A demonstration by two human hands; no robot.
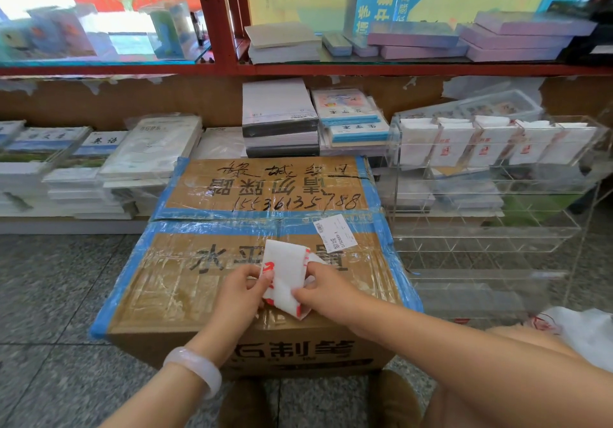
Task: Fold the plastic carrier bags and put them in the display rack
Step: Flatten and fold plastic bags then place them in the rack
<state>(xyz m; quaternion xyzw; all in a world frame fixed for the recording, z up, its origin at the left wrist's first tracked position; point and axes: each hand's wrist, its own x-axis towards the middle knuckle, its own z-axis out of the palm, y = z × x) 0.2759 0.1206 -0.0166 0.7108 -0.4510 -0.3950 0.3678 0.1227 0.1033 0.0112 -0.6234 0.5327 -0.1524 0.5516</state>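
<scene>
While the left hand (243,286) pinches the near-left edge of a white plastic carrier bag (285,278) (red print, crinkly, already a narrow strip), the right hand (318,290) pinches its right edge; the bag lies on the taped cardboard box (258,261). Folding looks partway done on this one. Right of the box stands the clear acrylic display rack (491,195): top row holds folded bags (454,142) upright in compartments, lower tiers appear unfilled. Far right, a loose heap of unfolded bags (583,331) waits, thin and rumpled. Judged: much left.
</scene>
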